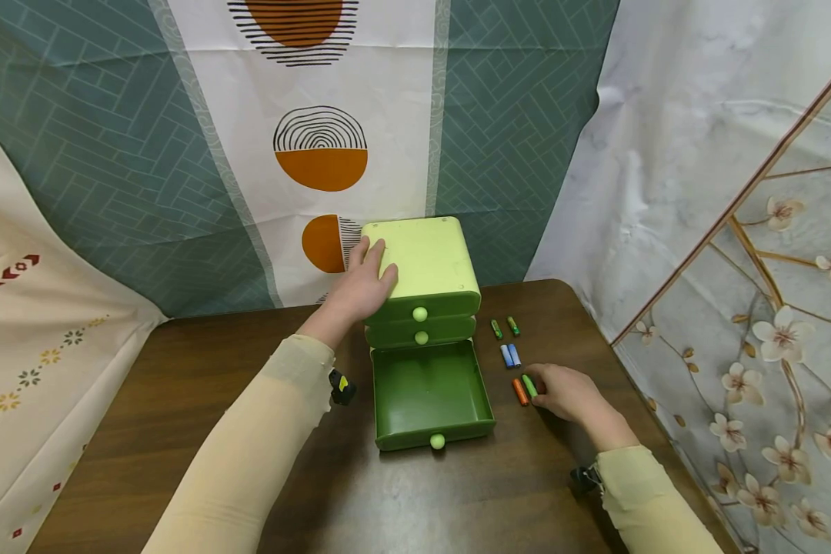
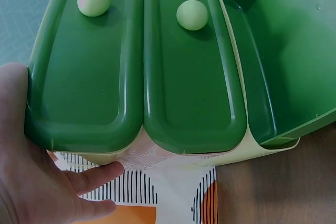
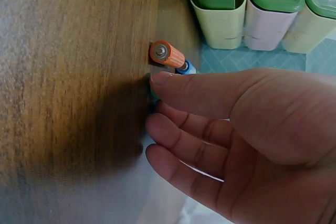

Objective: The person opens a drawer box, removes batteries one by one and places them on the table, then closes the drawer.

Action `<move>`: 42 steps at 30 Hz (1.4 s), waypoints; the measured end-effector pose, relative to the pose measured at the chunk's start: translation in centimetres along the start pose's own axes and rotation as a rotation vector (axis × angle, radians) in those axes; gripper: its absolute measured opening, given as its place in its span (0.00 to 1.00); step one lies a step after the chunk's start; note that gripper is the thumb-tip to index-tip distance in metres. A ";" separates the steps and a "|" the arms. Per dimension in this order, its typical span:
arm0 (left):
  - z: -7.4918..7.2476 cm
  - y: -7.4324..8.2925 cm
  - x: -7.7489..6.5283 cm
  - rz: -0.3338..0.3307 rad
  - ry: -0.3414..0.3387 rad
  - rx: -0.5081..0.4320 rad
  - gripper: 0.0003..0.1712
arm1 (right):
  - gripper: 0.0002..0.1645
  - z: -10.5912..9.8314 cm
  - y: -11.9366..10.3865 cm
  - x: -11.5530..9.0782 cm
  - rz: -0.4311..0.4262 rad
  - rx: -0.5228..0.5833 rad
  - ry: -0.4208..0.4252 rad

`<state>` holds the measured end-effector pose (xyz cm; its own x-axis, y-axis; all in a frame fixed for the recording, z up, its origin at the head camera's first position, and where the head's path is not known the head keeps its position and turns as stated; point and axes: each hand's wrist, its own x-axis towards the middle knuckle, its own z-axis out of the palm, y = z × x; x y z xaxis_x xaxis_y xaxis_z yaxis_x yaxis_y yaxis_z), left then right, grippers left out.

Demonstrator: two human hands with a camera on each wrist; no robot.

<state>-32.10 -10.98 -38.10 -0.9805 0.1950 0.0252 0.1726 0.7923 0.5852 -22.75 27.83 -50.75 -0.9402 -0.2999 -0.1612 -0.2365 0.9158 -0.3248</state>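
Observation:
A small drawer cabinet [image 1: 425, 258] with a pale yellow-green top stands at the back of the table. Its bottom drawer [image 1: 432, 388] is pulled out and holds nothing; the two drawers above are closed. My left hand [image 1: 365, 286] rests on the cabinet's upper left edge, fingers fairly straight, some along its side in the left wrist view. To the right of the drawer, my right hand [image 1: 566, 394] pinches a green battery [image 1: 529, 385] at the tabletop between thumb and fingers. The thumb mostly hides that battery in the right wrist view. Beside it lies an orange battery [image 1: 520, 392].
Two blue-and-white batteries [image 1: 510, 355] lie side by side behind the orange one. Farther back are two smaller green batteries [image 1: 505, 328]. The wooden table [image 1: 215, 400] meets a patterned cloth [image 1: 505, 138] at the back and a flowered one [image 1: 769, 369] on the right.

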 end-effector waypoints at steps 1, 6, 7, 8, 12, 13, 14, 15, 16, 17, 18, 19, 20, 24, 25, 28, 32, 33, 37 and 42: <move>0.0 0.0 0.0 0.000 0.001 -0.002 0.43 | 0.31 0.0 0.0 0.0 -0.001 0.001 -0.002; 0.0 -0.1 0.0 0.002 0.000 -0.004 0.43 | 0.31 0.0 -0.2 0.1 -0.004 0.002 -0.011; 0.0 -0.1 0.0 0.002 0.001 -0.006 0.43 | 0.31 0.0 -0.2 0.1 -0.003 0.002 -0.013; 0.0 -0.1 0.0 0.003 0.001 -0.007 0.43 | 0.31 0.0 -0.2 0.1 -0.003 0.004 -0.014; 0.0 -0.1 0.0 0.008 0.006 -0.008 0.43 | 0.32 0.1 -0.3 0.1 0.001 0.007 -0.021; 0.0 -0.1 0.0 0.009 0.008 -0.007 0.43 | 0.32 0.1 -0.2 0.2 0.005 0.007 -0.021; 0.0 -0.1 0.0 0.010 0.008 -0.005 0.43 | 0.33 0.1 -0.2 0.2 0.005 0.007 -0.022; 0.0 -0.1 0.0 0.008 0.008 -0.003 0.43 | 0.33 0.2 -0.2 0.2 0.006 0.006 -0.022; 0.0 0.0 0.0 0.007 0.007 0.000 0.43 | 0.33 0.2 -0.2 0.2 0.008 0.006 -0.022; 0.0 0.0 0.0 0.006 0.007 0.001 0.43 | 0.33 0.2 -0.2 0.2 0.011 0.008 -0.022; 0.0 0.0 0.0 0.004 0.006 0.002 0.43 | 0.34 0.2 -0.2 0.2 0.013 0.009 -0.022; 0.0 0.0 0.0 0.002 0.005 0.002 0.43 | 0.34 0.2 -0.2 0.2 0.010 0.009 -0.021; 0.0 0.0 0.0 0.002 0.004 0.002 0.43 | 0.34 0.2 -0.2 0.2 0.007 0.009 -0.020; 0.0 0.0 -0.1 0.006 0.009 -0.001 0.43 | 0.34 0.2 -0.3 0.2 0.002 0.013 -0.014; -0.1 0.0 -0.1 0.007 0.010 -0.002 0.43 | 0.34 0.2 -0.3 0.2 -0.001 0.012 -0.013; -0.1 0.0 -0.1 0.007 0.010 0.003 0.43 | 0.34 0.1 -0.2 0.1 -0.003 0.015 -0.016; -0.1 0.0 -0.1 0.004 0.004 0.007 0.43 | 0.34 -0.2 -0.1 0.1 -0.008 0.015 -0.026; -0.1 0.0 -0.1 0.002 0.004 0.004 0.43 | 0.34 -0.3 -0.1 0.1 -0.006 0.015 -0.025; -0.1 -0.1 -0.1 0.002 -0.001 -0.005 0.43 | 0.34 -1.0 0.1 0.3 -0.021 -0.003 0.006; -0.1 0.0 -0.1 0.005 -0.004 -0.006 0.43 | 0.35 -2.0 0.3 1.1 -0.025 -0.049 0.069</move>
<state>-31.98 -11.04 -38.01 -0.9793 0.2011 0.0244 0.1764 0.7876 0.5904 -24.34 28.26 -49.15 -0.9482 -0.3052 -0.0882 -0.2702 0.9208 -0.2814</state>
